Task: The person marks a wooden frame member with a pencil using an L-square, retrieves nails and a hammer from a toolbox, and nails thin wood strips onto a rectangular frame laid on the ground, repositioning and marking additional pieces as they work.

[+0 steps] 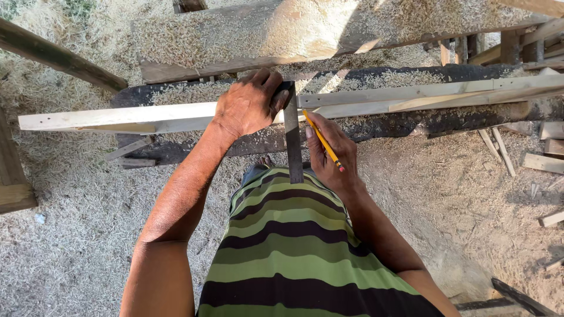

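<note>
My left hand [249, 104] presses a dark metal square [292, 141] down across a long pale wooden strip [117, 117] that lies on a dark, sawdust-covered beam [411, 120]. The square's blade runs toward me over the strip's near edge. Just to the right of the blade, my right hand [332, 155] holds a yellow pencil [322, 141] with its tip at the strip beside the square. My striped green and dark shirt fills the lower middle.
A wide board [294, 32] heaped with shavings lies beyond the beam. Timber offcuts [543, 161] are scattered on the sawdust ground at right. A dark wooden rail [59, 58] crosses the upper left, and a wooden block [14, 188] sits at the left edge.
</note>
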Action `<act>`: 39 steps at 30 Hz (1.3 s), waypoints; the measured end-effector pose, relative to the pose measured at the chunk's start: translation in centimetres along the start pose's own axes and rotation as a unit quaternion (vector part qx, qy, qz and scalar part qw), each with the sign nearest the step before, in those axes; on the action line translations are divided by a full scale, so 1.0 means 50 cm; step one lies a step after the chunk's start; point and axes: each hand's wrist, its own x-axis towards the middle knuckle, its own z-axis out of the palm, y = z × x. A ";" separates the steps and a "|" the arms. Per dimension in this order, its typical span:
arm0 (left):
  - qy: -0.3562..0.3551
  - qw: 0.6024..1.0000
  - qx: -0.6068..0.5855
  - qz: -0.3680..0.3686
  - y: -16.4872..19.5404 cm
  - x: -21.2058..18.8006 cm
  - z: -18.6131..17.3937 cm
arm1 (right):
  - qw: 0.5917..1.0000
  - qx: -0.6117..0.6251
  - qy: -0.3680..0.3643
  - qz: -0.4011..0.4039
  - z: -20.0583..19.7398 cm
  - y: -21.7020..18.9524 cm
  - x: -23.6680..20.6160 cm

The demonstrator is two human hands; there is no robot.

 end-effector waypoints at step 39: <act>0.053 0.997 0.008 0.060 -0.011 0.004 0.000 | 0.996 -0.009 -0.072 0.053 0.019 0.022 0.001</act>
